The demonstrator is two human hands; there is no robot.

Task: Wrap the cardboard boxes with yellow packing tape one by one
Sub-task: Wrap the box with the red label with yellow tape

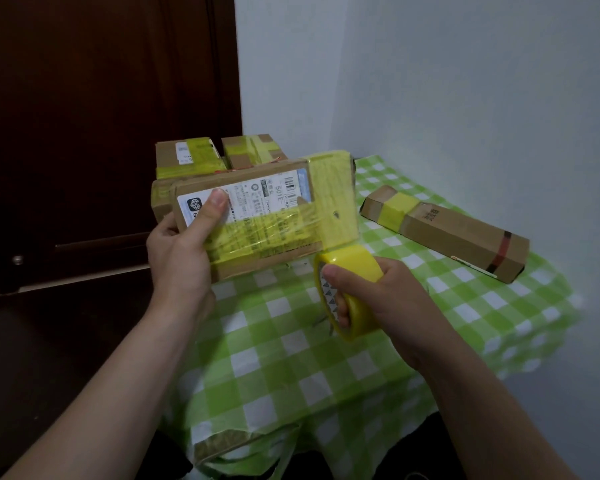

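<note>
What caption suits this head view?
Left hand holds a labelled cardboard box; right hand grips the yellow tape roll feeding onto it.

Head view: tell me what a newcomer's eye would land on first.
The bright yellow tape roll in the right hand at centre stands out first, its strip stretched up over the labelled cardboard box that the left hand holds up. Next comes the green checked tablecloth beneath, with a long box lying at the right and taped boxes stacked behind by the dark door.
</note>
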